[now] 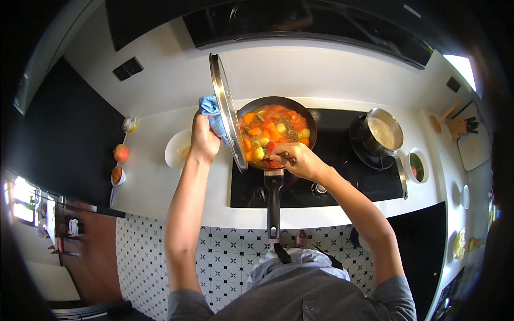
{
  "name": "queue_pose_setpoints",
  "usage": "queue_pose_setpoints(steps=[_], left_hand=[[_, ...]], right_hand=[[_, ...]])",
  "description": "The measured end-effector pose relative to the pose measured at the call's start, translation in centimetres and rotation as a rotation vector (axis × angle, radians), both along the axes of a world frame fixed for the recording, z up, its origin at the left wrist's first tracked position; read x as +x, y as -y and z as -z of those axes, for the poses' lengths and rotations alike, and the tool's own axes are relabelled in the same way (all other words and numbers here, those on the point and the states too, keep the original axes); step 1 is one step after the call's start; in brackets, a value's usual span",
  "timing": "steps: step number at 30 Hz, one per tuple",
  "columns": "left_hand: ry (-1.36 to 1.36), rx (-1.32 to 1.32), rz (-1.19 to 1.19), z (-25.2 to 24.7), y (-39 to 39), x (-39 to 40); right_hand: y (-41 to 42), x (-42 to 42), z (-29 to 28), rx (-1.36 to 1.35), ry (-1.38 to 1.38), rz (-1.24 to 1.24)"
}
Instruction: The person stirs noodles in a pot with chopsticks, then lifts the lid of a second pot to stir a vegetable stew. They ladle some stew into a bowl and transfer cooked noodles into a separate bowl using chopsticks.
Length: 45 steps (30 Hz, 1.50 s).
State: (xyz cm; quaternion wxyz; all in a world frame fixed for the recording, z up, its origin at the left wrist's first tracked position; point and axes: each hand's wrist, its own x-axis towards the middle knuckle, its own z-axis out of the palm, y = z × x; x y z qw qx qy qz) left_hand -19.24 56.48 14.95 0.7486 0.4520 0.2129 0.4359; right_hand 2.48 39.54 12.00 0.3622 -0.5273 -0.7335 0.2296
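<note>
My left hand point(204, 138) grips a metal-rimmed pan lid point(229, 110) through a folded blue cloth point(209, 105). The lid is tilted on edge at the left side of a dark frying pan point(314, 124). Inside the pan lies a stew point(265, 130) of carrot chunks, potato-like yellow pieces and red tomato in broth. Over the pan's near right part, my right hand point(301, 160) is closed around a brown utensil point(288, 157); its working end is hidden. The pan's black handle point(274, 200) points toward me, past the counter edge.
A steel saucepan point(398, 132) with cloudy liquid stands on the right of the black cooktop point(257, 196). Right of it is a white bowl point(426, 172) with greens. At left are a white bowl point(172, 148) and a round reddish fruit point(121, 153). The range hood point(321, 24) hangs above.
</note>
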Motion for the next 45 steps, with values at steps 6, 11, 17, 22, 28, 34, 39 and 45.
queue_pose_setpoints(steps=[6,11,17,22,28,34,39,45], left_hand=[[0.007,-0.027,-0.028,-1.4,1.6,-0.1],[0.023,-0.036,-0.025,0.1,-0.2,-1.6],[0.021,-0.029,0.005,-0.3,-0.3,-0.6],[0.045,-0.059,0.005,-0.7,0.1,-1.0],[0.049,-0.06,0.051,-0.8,0.6,-2.0],[0.061,-0.044,-0.033,-1.3,1.9,-1.6],[0.029,-0.037,-0.024,0.0,0.7,-1.4],[0.04,-0.013,0.032,-0.7,0.8,-0.2]], right_hand=[[1.2,2.3,-0.8,-0.036,-0.13,0.145],[1.6,3.6,-4.4,-0.103,-0.306,0.132],[0.6,-0.9,0.3,-0.073,-0.122,-0.089],[-2.4,-0.4,3.4,0.208,-0.083,-0.031],[-3.6,1.0,3.1,-0.06,-0.358,0.198],[-0.2,5.6,-2.4,-0.101,-0.539,0.381],[1.4,6.0,-4.0,-0.216,-0.329,0.454],[0.4,0.8,-0.4,0.024,-0.055,0.378]])
